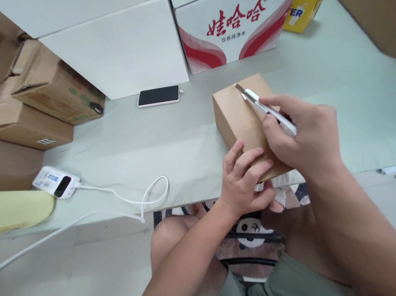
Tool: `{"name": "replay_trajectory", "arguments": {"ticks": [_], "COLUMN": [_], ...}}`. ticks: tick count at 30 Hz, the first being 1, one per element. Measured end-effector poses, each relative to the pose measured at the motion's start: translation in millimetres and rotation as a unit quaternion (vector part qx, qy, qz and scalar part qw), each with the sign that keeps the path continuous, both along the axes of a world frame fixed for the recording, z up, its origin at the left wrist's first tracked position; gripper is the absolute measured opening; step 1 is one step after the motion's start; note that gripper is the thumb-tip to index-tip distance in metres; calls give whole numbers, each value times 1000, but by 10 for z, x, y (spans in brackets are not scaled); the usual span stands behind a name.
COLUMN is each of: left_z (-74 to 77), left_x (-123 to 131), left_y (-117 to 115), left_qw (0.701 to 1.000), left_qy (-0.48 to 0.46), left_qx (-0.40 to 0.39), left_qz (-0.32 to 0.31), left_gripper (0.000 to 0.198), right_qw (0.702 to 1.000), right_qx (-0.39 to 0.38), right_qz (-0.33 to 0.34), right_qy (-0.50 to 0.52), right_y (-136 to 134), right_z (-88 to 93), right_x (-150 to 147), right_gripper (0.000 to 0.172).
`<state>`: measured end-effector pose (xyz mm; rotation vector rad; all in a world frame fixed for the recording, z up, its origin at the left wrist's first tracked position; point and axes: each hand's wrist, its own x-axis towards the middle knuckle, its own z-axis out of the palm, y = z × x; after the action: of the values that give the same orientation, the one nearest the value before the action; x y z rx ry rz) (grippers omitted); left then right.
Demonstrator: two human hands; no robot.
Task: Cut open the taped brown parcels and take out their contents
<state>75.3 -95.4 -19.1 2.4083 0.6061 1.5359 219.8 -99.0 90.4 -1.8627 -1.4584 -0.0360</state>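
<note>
A small brown cardboard box [229, 117] rests near the front edge of the covered table. My left hand [245, 180] grips its near left edge, fingers on top and the thumb lower down by the near side. In my right hand [304, 129] is a white utility knife [272, 114], held from above with fingers and thumb closed round its handle. The blade points away from me and its tip meets the top of the box near the far edge, along what looks like a taped seam. The underside of the box is hidden.
Large white cartons [115, 50] stand along the back, with a phone [159, 96] in front. Brown boxes [57, 91] are stacked at left. A white power bank [56, 183] trails a white cable [113, 191]. A yellow box [305, 6] lies at back right.
</note>
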Motion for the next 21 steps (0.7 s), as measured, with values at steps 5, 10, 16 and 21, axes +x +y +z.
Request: {"name": "replay_trajectory", "arguments": {"ticks": [5, 10, 16, 21], "left_z": [16, 24, 19, 29], "left_x": [12, 17, 10, 6], "left_y": [2, -3, -4, -1], "left_qw": [1000, 1000, 1000, 1000], "left_qy": [-3, -6, -4, -2], "left_qx": [7, 1, 2, -4], "left_qz": [3, 0, -2, -5], "left_gripper": [47, 49, 50, 50], "right_qw": [997, 998, 999, 998], "right_qx": [71, 69, 38, 55], "right_qz": [-6, 3, 17, 16], "right_qy": [-22, -9, 11, 4], "right_y": [-21, -30, -23, -34], "right_z": [-27, -11, 13, 1], "right_x": [-18, -17, -6, -5], "right_gripper": [31, 30, 28, 26]}}
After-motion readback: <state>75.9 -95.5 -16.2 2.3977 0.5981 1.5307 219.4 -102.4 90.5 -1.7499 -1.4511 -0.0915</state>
